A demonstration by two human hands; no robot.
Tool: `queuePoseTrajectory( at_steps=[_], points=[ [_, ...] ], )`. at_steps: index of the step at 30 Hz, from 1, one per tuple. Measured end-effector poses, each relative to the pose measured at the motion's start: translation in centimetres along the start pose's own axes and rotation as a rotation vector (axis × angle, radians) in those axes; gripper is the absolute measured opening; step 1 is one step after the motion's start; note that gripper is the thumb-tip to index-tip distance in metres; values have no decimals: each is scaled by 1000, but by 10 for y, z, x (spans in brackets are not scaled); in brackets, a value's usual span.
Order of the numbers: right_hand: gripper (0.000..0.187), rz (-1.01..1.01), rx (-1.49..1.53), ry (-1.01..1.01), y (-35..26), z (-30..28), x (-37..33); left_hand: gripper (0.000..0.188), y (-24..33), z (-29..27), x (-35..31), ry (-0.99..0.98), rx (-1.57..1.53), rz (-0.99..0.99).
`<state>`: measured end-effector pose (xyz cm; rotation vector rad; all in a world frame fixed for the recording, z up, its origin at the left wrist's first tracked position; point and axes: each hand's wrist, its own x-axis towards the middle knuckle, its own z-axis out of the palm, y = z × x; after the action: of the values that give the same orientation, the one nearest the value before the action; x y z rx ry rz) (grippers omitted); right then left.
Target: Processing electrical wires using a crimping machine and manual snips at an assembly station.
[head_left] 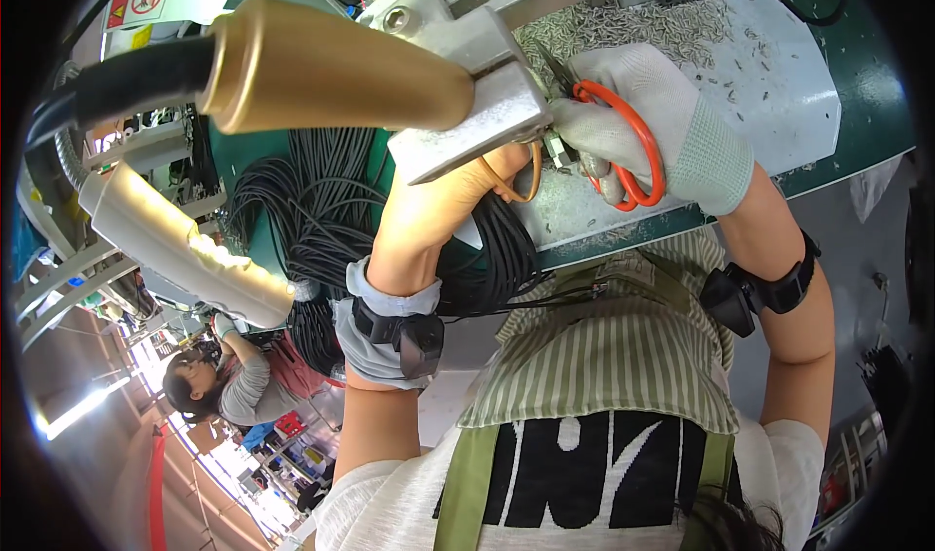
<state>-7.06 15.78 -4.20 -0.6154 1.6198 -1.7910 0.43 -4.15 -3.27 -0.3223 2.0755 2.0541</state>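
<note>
My right hand (672, 108), in a pale grey knitted glove, is closed on scissors with orange handles (653, 156). Their dark blades point up beside a pile of small metal pieces (633, 30). My bare left hand (443, 190) reaches under a metal block (487, 122) that hides most of its fingers; those that show are curled. A tan loop (535, 176) hangs by these fingers. Between my hands sits a small metallic connector-like part (558, 150); whether my left fingers grip it is hidden. Black cables (502, 249) lie bunched beneath my left hand.
A gold cylinder (341, 69) with the metal block crosses above my left hand. More black cable coils (302, 200) cover the green bench at left. Metal bits scatter over a white sheet (779, 93). A lit lamp (185, 249) stands left; another person (243, 385) works beyond.
</note>
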Motion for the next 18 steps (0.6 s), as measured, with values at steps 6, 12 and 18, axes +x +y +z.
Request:
queuePoseTrajectory(
  at_steps=[6, 12, 18],
  points=[
    [29, 140, -17, -11, -8, 2, 3, 11, 5, 3, 0, 6, 43, -17],
    [28, 90, -91, -11, -8, 2, 0, 10, 0, 2, -5, -47, 54, -17],
    [21, 82, -117, 6, -11, 14, -36, 11, -17, 15, -44, -156, -733, -303]
  ],
)
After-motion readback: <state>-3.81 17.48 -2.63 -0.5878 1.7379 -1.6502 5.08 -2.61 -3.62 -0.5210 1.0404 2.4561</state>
